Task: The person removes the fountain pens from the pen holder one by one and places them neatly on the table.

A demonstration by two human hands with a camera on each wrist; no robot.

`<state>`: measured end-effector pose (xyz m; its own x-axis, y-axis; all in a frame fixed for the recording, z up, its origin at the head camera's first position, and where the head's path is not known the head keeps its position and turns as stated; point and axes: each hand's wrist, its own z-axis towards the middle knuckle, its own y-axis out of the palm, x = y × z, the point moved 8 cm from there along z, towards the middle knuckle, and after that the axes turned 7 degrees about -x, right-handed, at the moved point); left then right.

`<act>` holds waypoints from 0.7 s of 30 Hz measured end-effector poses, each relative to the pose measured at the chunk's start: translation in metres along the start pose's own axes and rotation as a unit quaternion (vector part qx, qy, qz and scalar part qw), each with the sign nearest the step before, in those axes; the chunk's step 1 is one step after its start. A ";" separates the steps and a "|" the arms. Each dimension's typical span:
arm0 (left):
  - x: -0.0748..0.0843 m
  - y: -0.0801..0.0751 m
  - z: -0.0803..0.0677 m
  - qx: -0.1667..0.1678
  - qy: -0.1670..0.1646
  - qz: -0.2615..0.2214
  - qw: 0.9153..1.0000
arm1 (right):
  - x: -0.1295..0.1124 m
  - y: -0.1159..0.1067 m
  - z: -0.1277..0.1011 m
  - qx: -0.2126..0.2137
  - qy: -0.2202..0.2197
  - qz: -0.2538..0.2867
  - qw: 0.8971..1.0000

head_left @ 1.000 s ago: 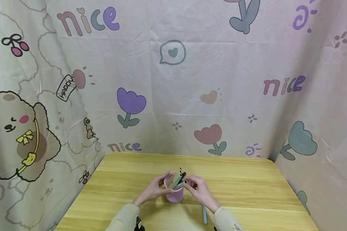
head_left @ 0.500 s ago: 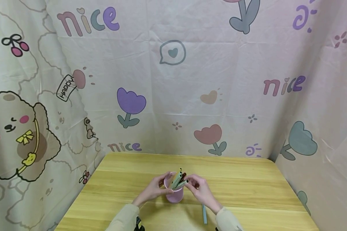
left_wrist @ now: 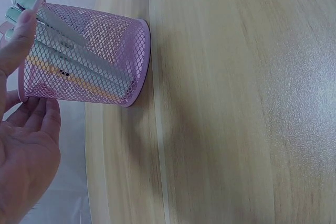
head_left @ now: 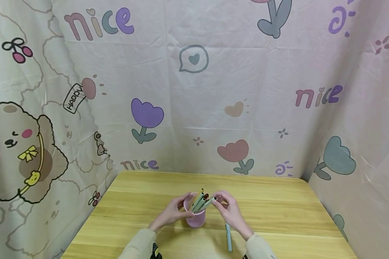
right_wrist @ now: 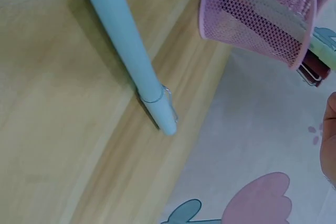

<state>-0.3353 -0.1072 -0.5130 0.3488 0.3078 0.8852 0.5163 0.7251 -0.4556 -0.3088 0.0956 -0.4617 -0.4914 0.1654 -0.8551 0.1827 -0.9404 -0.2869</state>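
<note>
The left hand [head_left: 172, 213] is gripping the pink mesh cup [head_left: 195, 216]; the right hand [head_left: 229, 210] is pinching a pen [head_left: 208, 202] in it. A sideways tug could be tipping the cup.

We are lifting our right hand [head_left: 228, 210] up and away from the rim of the pink mesh cup [head_left: 195, 215], drawing the grey-green pen [head_left: 207, 203] it pinches further out so its tip is rising to the right. More of the blue pen [head_left: 228, 236] on the table is now showing.
</note>
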 end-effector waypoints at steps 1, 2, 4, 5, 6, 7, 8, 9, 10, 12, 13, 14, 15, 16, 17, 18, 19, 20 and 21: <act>0.000 0.000 0.000 0.000 0.000 0.000 1.000 | -0.001 -0.001 0.000 0.001 -0.001 0.003 1.000; 0.000 0.000 0.000 0.000 0.000 0.002 1.000 | -0.002 -0.002 0.001 0.002 -0.002 0.005 1.000; 0.000 0.000 0.000 0.001 0.001 0.003 1.000 | -0.003 -0.005 0.001 0.004 -0.003 0.007 1.000; 0.000 0.000 0.000 0.001 0.002 0.003 1.000 | -0.004 -0.006 0.001 0.005 -0.005 0.007 1.000; 0.000 0.000 0.000 0.002 0.002 0.004 1.000 | -0.006 -0.007 0.002 0.007 -0.008 0.008 1.000; 0.000 0.000 0.000 0.002 0.001 0.004 1.000 | -0.007 -0.008 0.002 0.008 -0.014 0.009 1.000; 0.000 0.000 0.000 0.003 0.000 0.004 1.000 | -0.010 -0.009 0.002 0.010 -0.020 0.010 1.000; 0.000 0.000 0.000 0.003 0.000 0.004 1.000 | -0.011 -0.011 0.002 0.011 -0.025 0.013 1.000; 0.000 0.000 0.000 0.003 -0.002 0.003 1.000 | -0.013 -0.012 0.002 0.013 -0.030 0.014 0.999; 0.000 0.000 -0.001 0.004 -0.001 0.003 1.000 | -0.017 -0.014 0.002 0.015 -0.039 0.018 0.999; 0.000 0.000 -0.001 0.004 -0.001 0.004 1.000 | -0.018 -0.015 0.002 0.016 -0.042 0.018 0.999; 0.001 -0.001 -0.001 0.004 0.000 0.005 1.000 | -0.019 -0.016 0.002 0.018 -0.043 0.019 0.999; 0.001 -0.001 -0.001 0.004 0.002 0.006 1.000 | -0.019 -0.017 0.002 0.019 -0.044 0.019 0.999; 0.002 -0.001 -0.001 0.004 0.004 0.006 1.000 | -0.020 -0.018 0.002 0.018 -0.045 0.019 0.999; 0.002 -0.001 -0.001 0.004 0.006 0.006 1.000 | -0.021 -0.019 0.002 0.019 -0.042 0.023 0.999; 0.002 -0.001 -0.001 0.004 0.006 0.006 1.000 | -0.021 -0.020 0.002 0.020 -0.040 0.025 0.999; 0.002 -0.001 -0.001 0.004 0.006 0.003 1.000 | -0.022 -0.021 0.002 0.020 -0.037 0.029 0.999; 0.002 -0.001 -0.001 0.004 0.007 0.001 1.000 | -0.023 -0.022 0.002 0.021 -0.034 0.033 0.999; 0.002 -0.001 -0.001 0.004 0.005 -0.003 1.000 | -0.024 -0.023 0.002 0.021 -0.031 0.037 0.999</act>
<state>-0.3342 -0.1074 -0.5111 0.3547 0.2973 0.8864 0.5122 0.7314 -0.4503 -0.3034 0.1126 -0.4338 -0.5305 0.0766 -0.8443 0.1857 -0.9612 -0.2038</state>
